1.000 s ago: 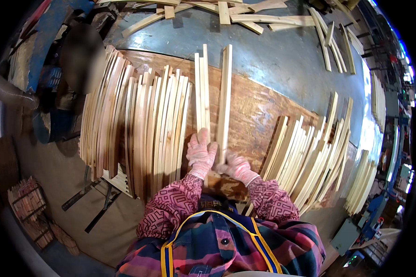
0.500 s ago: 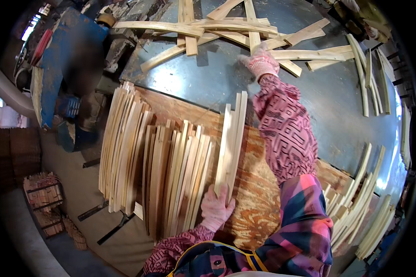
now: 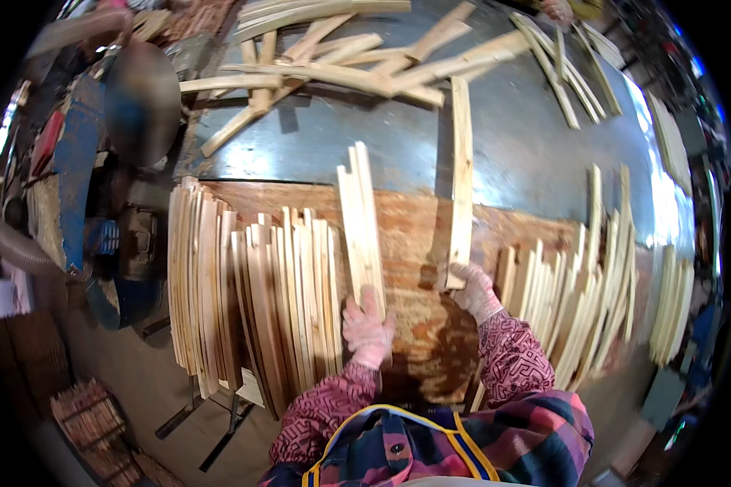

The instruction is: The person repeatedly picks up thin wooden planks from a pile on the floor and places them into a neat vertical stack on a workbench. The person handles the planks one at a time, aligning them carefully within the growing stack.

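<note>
Pulled back from the blue-grey metal tabletop since half a second ago, the pink-gloved right hand is being kept closed around the near end of a long, pale wooden strip. Slim cream-coloured wooden pieces are being steadied beneath the pink-gloved left hand, probably to keep them together; whether its fingers are gripping cannot be told.

Blurred oval patch, co-worker's hand cut off above, right grip partly behind strip
</note>
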Demonstrator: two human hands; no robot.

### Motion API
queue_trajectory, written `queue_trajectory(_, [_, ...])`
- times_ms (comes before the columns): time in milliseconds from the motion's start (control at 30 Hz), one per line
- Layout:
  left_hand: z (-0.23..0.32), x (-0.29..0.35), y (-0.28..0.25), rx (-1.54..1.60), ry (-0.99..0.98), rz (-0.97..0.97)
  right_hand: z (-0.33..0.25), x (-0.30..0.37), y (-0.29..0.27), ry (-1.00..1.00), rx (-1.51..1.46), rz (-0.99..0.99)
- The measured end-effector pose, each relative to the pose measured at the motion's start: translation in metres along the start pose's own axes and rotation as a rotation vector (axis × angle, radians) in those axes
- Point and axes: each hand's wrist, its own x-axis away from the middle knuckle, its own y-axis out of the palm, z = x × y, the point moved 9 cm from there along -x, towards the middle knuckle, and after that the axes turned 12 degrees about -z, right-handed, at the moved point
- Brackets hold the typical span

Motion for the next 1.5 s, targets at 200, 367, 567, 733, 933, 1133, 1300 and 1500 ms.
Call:
queue_trajectory(200, [0.003, -0.006, 0.003, 0.003, -0.154, -0.288, 0.092, 0.103, -0.045, 0.101, 0.396, 0.109])
queue_trajectory(367, [-0.012, 0.016, 0.012, 0.115, -0.044, -0.262, 0.116, 0.12, 0.028, 0.548, 1.742, 0.08])
queue_trajectory(567, [0.007, 0.013, 0.012, 0.03, -0.1, -0.381, 0.131, 0.075, 0.073, 0.912, 1.97, -0.637])
queue_trajectory(733, [-0.002, 0.013, 0.006, 0.075, -0.007, -0.231, -0.056, -0.112, 0.125, 0.145, 1.61, 0.027])
queue_trajectory(933, [0.015, 0.009, -0.02, 0.058, 0.153, -0.134, -0.122, -0.301, 0.307, -0.635, 2.292, 0.101])
queue_trajectory(1133, [0.003, 0.006, -0.018, 0.267, 0.167, -0.031, -0.082, -0.413, 0.439, -0.686, 2.532, 0.156])
queue_trajectory(1300, [0.002, 0.0, -0.015, 0.424, 0.312, -0.014, -0.112, -0.491, 0.413, -0.334, 2.622, 0.237])
queue_trajectory(1500, [-0.002, 0.004, -0.033, 0.376, 0.225, -0.042, -0.167, -0.364, 0.387, -0.33, 2.318, 0.123])
